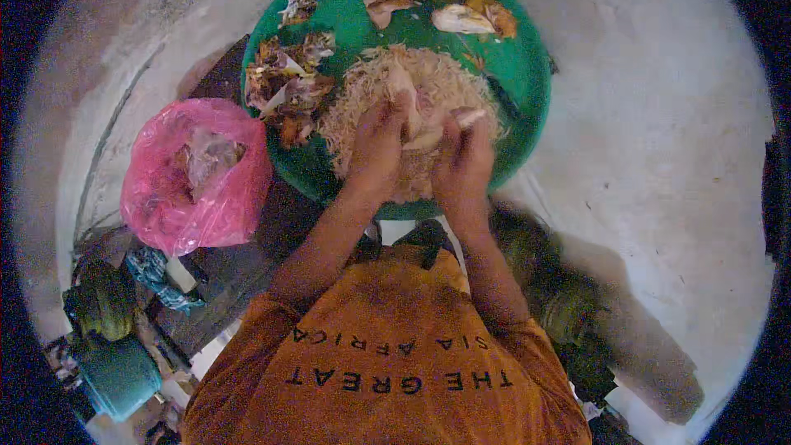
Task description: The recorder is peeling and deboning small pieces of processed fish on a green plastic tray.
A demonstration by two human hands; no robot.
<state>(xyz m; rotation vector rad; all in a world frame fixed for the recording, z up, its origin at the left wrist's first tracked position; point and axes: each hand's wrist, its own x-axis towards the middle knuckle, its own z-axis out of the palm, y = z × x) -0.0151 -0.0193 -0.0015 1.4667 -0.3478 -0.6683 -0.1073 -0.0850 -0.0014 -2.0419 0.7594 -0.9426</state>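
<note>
A large round green tray (536, 130) lies before me, with a mound of pale shredded meat (371, 77), apparently chicken, in its middle. Over the mound, my left hand (380, 139) grips a pale strip of meat (405, 93) that points away from me. Close beside it, my right hand (463, 151) pinches a smaller light piece of meat (468, 116) between fingers and thumb. Both hands are slightly blurred. Bones and skin scraps (290, 77) are heaped along the tray's left side. Larger browned meat pieces (465, 18) rest at its far edge.
Left of the tray stands an open pink plastic bag (198, 216) with a clear bag (213, 157) inside. A blue patterned cloth (162, 278) and a teal container (117, 377) are at lower left. A dark slender object (503, 99) lies at the tray's right. Pale floor (655, 154) extends rightward.
</note>
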